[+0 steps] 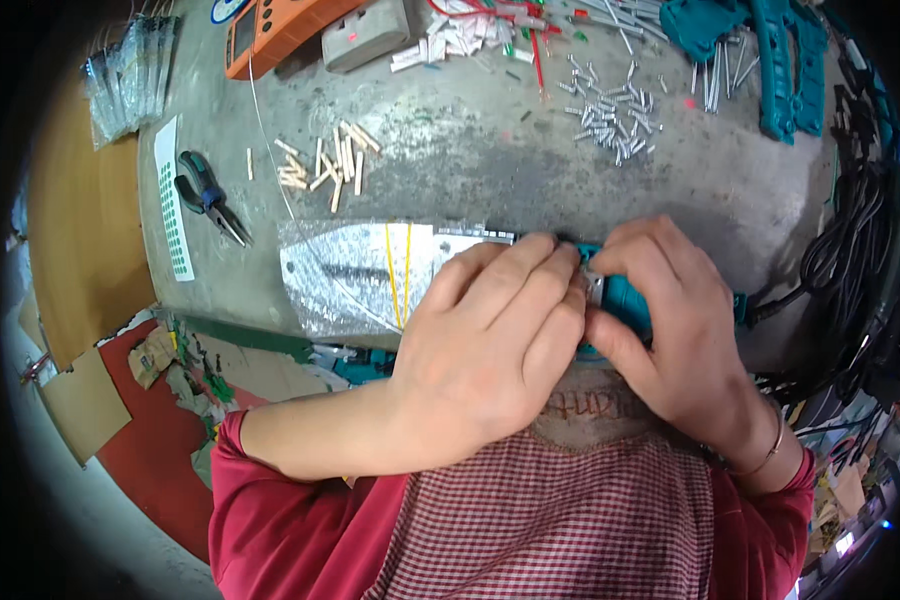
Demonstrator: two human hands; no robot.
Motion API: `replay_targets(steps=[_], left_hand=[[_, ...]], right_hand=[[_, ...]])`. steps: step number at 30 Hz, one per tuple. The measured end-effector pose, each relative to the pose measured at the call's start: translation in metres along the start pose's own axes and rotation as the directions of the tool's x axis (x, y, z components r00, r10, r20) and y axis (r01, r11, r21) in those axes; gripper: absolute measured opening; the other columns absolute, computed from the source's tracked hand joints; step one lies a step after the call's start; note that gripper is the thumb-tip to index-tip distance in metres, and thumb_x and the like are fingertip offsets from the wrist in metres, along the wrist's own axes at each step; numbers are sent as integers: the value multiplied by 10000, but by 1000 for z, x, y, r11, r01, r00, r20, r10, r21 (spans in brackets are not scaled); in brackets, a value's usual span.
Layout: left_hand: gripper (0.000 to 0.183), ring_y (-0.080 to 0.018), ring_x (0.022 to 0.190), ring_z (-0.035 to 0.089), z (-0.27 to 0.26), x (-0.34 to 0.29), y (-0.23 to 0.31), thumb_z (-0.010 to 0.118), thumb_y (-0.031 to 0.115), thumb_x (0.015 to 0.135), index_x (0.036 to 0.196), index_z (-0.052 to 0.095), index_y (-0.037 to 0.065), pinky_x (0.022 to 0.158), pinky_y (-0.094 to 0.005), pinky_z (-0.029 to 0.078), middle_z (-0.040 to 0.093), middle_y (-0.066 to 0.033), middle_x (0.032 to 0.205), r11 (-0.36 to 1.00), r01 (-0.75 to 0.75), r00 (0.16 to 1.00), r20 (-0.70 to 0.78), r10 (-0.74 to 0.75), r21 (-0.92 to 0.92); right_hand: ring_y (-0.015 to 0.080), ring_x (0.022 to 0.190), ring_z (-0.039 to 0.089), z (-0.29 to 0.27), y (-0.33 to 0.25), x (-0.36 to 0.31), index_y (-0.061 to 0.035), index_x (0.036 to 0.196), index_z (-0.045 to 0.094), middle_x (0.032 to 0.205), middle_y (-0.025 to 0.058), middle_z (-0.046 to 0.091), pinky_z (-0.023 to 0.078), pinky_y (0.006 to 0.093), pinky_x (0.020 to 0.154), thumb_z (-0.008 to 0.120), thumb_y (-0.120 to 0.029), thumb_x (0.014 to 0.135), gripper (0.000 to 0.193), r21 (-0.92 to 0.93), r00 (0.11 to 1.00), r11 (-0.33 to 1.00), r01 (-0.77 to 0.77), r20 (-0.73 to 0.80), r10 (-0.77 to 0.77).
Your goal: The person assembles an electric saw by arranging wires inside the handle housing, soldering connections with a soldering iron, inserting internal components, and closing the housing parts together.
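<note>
A teal power tool housing point(625, 303) lies near the bench's front edge. To its left extends a flat silver metal plate point(355, 265), wrapped in clear plastic with two yellow bands point(398, 275) around it. My left hand point(490, 340) lies over the joint between plate and housing, its fingers pressed together and curled on the tool. From the right, my right hand point(675, 325) grips the housing with thumb and bent fingers, beside a small metal part point(595, 285). Most of the spot between my fingertips is hidden.
Wooden-looking pegs point(340, 160), pliers point(208, 195) and a sticker strip point(173, 200) lie left. Screws point(620, 115), white connectors point(460, 40), teal housing parts point(785, 70) and an orange meter point(280, 30) are farther back. Black cables point(850, 230) hang right.
</note>
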State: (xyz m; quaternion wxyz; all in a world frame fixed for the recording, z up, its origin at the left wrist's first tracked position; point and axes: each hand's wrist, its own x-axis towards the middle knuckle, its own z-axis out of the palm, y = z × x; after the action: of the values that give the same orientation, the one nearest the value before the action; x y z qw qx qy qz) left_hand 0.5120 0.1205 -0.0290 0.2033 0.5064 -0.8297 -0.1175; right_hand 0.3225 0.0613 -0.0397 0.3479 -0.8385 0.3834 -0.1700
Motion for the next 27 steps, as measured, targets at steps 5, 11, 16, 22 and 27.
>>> replay_targets(steps=[5, 11, 16, 22, 27], left_hand=[[592, -356, 1101, 595, -13, 9, 0, 807, 163, 560, 1085, 590, -4, 862, -426, 490, 608, -156, 1152, 996, 29, 994, 108, -20, -86], [621, -338, 1018, 608, -12, 11, 5, 817, 171, 530, 1077, 581, -4, 811, -417, 483, 612, -146, 1102, 998, -63, 994, 84, 64, -16], [648, -328, 1030, 586, -8, 6, 9, 810, 150, 566, 1162, 586, 26, 852, -435, 453, 585, -134, 1123, 1000, -6, 995, 100, 3, 24], [710, -335, 1064, 573, -11, 8, 13, 816, 164, 569, 1228, 580, 48, 883, -447, 443, 572, -128, 1135, 999, 0, 990, 142, -7, 51], [709, -329, 1071, 582, -10, 5, 14, 814, 174, 570, 1225, 580, 34, 925, -446, 435, 575, -141, 1218, 999, 1, 995, 97, -6, 45]], right_hand=[[327, 882, 601, 1, 4, -1, -83, 1025, 562, 968, 80, 570, 484, 439, 740, 734, -174, 779, 313, 25, 1000, 1000, -4, -20, 5], [296, 1008, 621, -19, 4, -16, -7, 1106, 595, 1045, 142, 630, 466, 361, 897, 667, -80, 806, 317, 211, 998, 976, -52, -32, 60], [327, 1042, 632, -71, 19, -67, 10, 1150, 628, 1071, 157, 645, 460, 394, 965, 615, 60, 748, 405, -188, 989, 972, -139, -71, 128], [331, 1113, 599, -65, 39, -103, -9, 1086, 653, 1073, 128, 642, 338, 538, 1120, 648, 37, 721, 368, -574, 998, 818, -35, -63, -2], [306, 878, 677, -90, 49, -111, -7, 989, 656, 931, 136, 685, 533, 368, 813, 738, 8, 669, 331, -283, 981, 950, -131, -174, 83]])
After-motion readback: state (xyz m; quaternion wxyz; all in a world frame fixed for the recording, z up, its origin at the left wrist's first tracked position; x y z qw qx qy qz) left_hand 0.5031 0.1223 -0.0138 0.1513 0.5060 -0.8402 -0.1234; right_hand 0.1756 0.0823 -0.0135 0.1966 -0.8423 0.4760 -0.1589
